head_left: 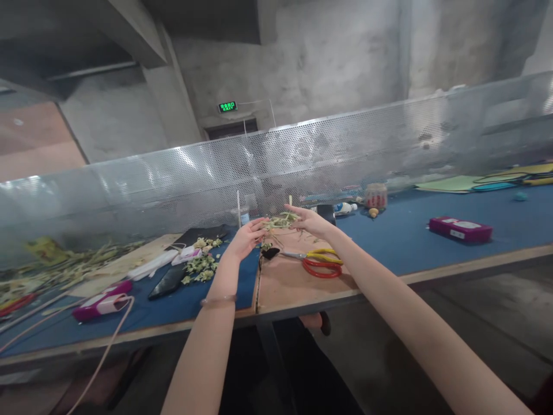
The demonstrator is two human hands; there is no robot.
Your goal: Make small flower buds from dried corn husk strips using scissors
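Note:
My left hand (247, 238) reaches over the table, its lightly bent fingers at the left side of a loose heap of pale green, dried-looking plant strips (280, 221). From the other side comes my right hand (311, 223), index finger stretched out and fingers apart, touching or just beside the heap. Blur hides the exact contact of both hands. Scissors (322, 263) with one yellow and one red handle lie below the right hand on a tan board (280, 291). Their blade tips reach a small black object (271, 253) near the left hand.
Pale flower-like pieces (201, 269), a dark phone-like slab (167, 282) and a magenta box (102, 302) with a cable lie left. Right are a plastic bottle (344, 208), a jar (375, 196) and another magenta box (460, 229). A perforated metal screen (302, 147) runs behind.

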